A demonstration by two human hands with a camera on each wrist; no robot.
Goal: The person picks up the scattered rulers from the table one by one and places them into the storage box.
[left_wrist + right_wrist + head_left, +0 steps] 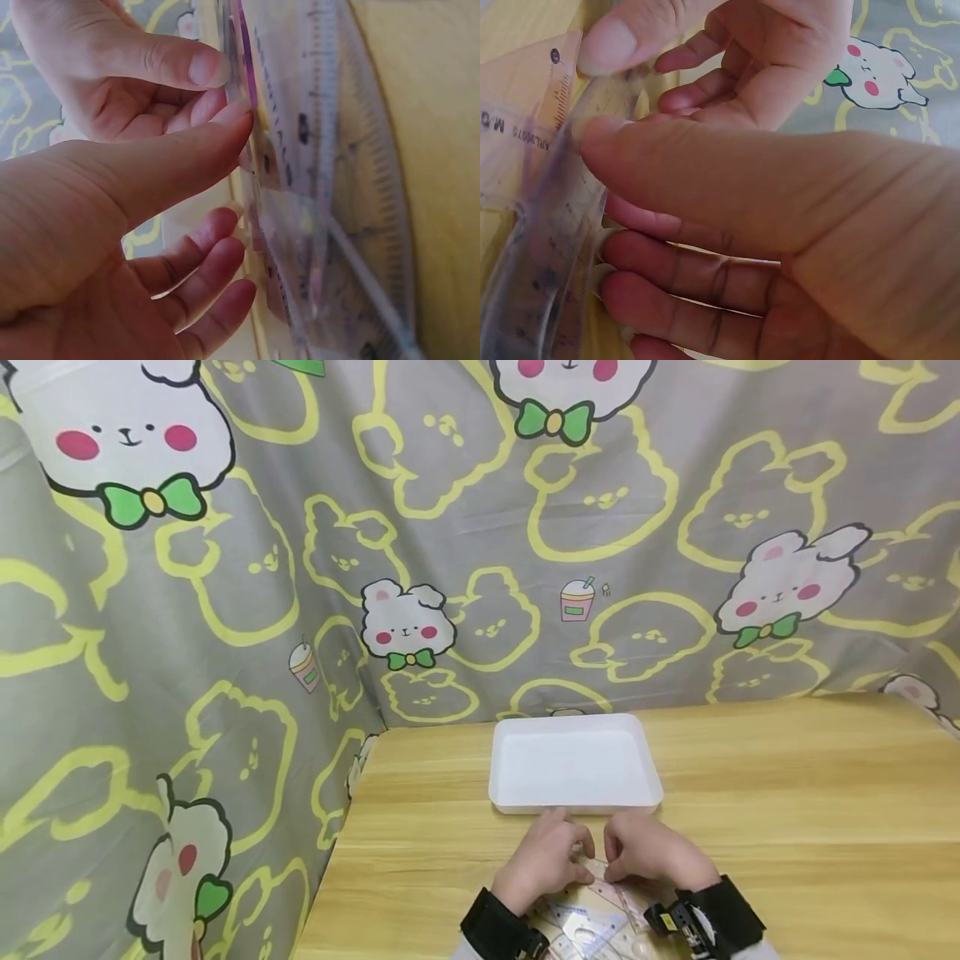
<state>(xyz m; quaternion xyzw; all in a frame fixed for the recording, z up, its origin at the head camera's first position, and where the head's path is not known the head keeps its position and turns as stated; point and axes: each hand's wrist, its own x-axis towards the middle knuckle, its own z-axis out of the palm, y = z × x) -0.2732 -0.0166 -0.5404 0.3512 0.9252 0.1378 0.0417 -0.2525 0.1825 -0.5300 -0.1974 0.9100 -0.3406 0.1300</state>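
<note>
A clear, shiny plastic pouch of see-through drawing rulers lies at the table's near edge in the head view. My left hand pinches its far edge between thumb and fingers. Close beside it, my right hand pinches the same edge, as the right wrist view also shows. A curved protractor with tick marks shows through the plastic in the left wrist view. In the right wrist view a pinkish set square with printed lettering appears at the left. Glare and blur hide how the rulers overlap.
Just beyond my hands sits a white rectangular tray with nothing in it. The wooden table extends to both sides. A grey patterned curtain hangs behind the table and along its left side.
</note>
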